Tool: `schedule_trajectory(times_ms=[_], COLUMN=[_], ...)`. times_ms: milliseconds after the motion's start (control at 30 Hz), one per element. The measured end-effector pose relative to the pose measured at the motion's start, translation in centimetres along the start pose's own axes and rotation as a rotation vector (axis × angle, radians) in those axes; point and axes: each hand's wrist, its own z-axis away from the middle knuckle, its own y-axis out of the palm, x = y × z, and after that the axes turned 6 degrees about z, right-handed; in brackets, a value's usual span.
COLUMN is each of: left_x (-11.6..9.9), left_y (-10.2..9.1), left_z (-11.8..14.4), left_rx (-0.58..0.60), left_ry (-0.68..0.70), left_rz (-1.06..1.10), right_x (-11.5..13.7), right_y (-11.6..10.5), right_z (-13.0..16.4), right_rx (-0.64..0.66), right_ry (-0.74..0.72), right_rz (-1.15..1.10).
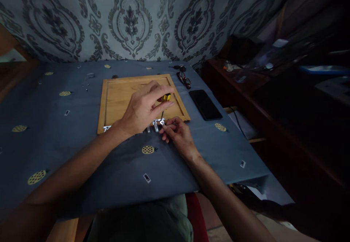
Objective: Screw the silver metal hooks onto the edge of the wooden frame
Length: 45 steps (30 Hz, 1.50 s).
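Observation:
A framed wooden panel [123,98], much like a cabinet door, lies flat on the cloth-covered table. My left hand [144,105] is closed around the black-and-yellow handle of a screwdriver [166,97], held upright over the panel's near edge. The screwdriver's shaft runs down to a silver metal hinge [162,122] near the right end of that edge; whether the tip sits in a screw is too small to tell. My right hand [177,134] pinches this hinge from the right. Beside it are more silver hinge parts [155,126], and another metal piece [106,128] shows at the near left corner.
Right of the panel lie a black phone [205,105] and a pair of glasses [184,79], with a small dark object [179,67] behind. Small metal bits [86,85] rest at left. A patterned curtain [131,19] hangs behind; a dark red desk [246,85] stands right.

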Motion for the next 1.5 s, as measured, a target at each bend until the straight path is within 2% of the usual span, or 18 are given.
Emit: schedule_trajectory(times_ms=[400, 667, 967, 1067, 1267, 1500], left_x=[-0.3, -0.5, -1.2, -1.2, -0.8, -0.9], left_y=[-0.4, 0.1, 0.0, 0.2, 0.5, 0.1], left_z=[-0.2, -0.8, -2.0, -1.8, -1.4, -1.6], left_rx=[0.048, -0.062, 0.074, 0.067, -0.025, 0.023], left_ry=[-0.009, 0.01, -0.031, -0.008, 0.024, 0.034], left_rz=[-0.004, -0.019, -0.038, -0.046, -0.065, -0.074], right_x=[-0.4, -0.5, -0.5, -0.5, -0.2, -0.3], right_y=[0.0, 0.1, 0.1, 0.1, 0.2, 0.0], right_z=[-0.1, -0.2, -0.3, -0.3, -0.1, -0.2], right_rx=[0.004, -0.005, 0.003, 0.003, -0.002, -0.004], right_ry=[-0.014, -0.017, -0.015, -0.014, -0.016, -0.02], right_rz=[0.003, -0.006, -0.006, -0.007, -0.002, 0.004])
